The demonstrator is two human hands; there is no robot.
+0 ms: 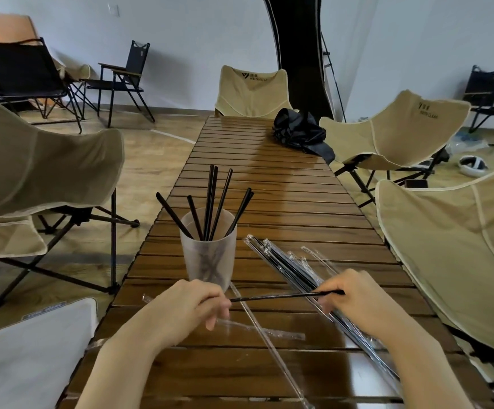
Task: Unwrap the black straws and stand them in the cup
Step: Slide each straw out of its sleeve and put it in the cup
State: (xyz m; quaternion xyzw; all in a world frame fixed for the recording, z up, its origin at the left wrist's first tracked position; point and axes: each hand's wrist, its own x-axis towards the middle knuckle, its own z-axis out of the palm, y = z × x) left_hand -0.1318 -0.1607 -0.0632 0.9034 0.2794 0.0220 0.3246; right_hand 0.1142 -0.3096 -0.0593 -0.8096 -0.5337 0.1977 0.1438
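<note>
Both hands (189,305) pinch one black straw (275,296) level | cup (208,258) beyond

The left end of the black straw (284,296) disappears inside the curled left hand (192,304), so how far it runs into the grip cannot be told; its right end passes behind the fingers of the right hand (355,296); the lower parts of the straws standing in the frosted cup (208,255) show only as dim grey smears through its wall; the bundle of wrapped straws (295,273) is partly covered by the right hand and forearm; the near edge of the slatted surface (298,202) is cut off by the bottom of the picture; print on the beige chair (251,93) is too small to read.
</note>
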